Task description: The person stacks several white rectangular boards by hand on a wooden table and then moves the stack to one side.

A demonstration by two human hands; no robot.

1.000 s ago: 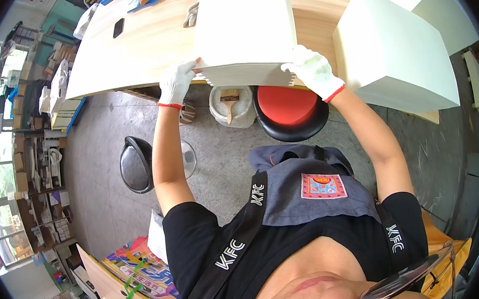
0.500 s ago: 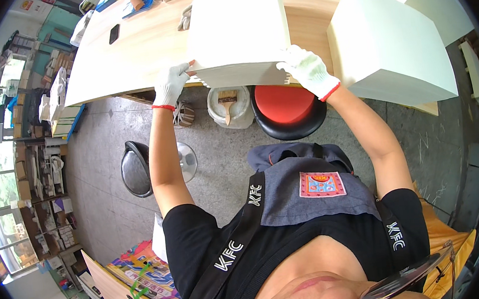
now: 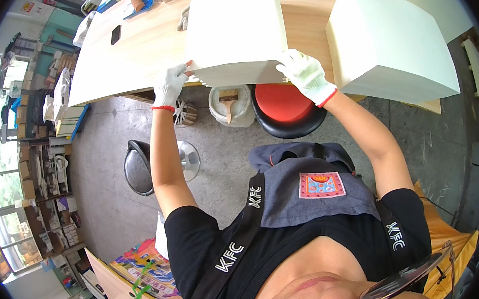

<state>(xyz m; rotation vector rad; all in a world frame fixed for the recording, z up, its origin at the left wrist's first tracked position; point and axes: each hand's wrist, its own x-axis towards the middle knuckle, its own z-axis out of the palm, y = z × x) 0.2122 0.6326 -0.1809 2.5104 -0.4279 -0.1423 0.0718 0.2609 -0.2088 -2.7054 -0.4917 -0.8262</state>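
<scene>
A stack of large white sheets (image 3: pixel 234 24) lies on the wooden table in front of me, its near edge jutting past the table's front. My left hand (image 3: pixel 171 84), in a white knitted glove with a red cuff, grips the near left corner, and bare fingertips show at the glove's end. At the near right corner my right hand (image 3: pixel 304 70), gloved the same way, has its fingers closed over the edge. Small uneven steps show in the sheets beneath both corners. The undersides of the sheets and some of my fingers are hidden.
A taller white stack (image 3: pixel 389 39) stands to the right on the table (image 3: pixel 107 70). Below the front edge are a red and black stool (image 3: pixel 287 108) and a white bucket (image 3: pixel 239 118) with a brush (image 3: pixel 228 102). A phone (image 3: pixel 116 34) and crumpled glove (image 3: pixel 183 19) lie at left.
My right hand has shifted slightly down and left along the corner. The left hand keeps its hold, and the stack stays nearly where it was. The view has moved a little.
</scene>
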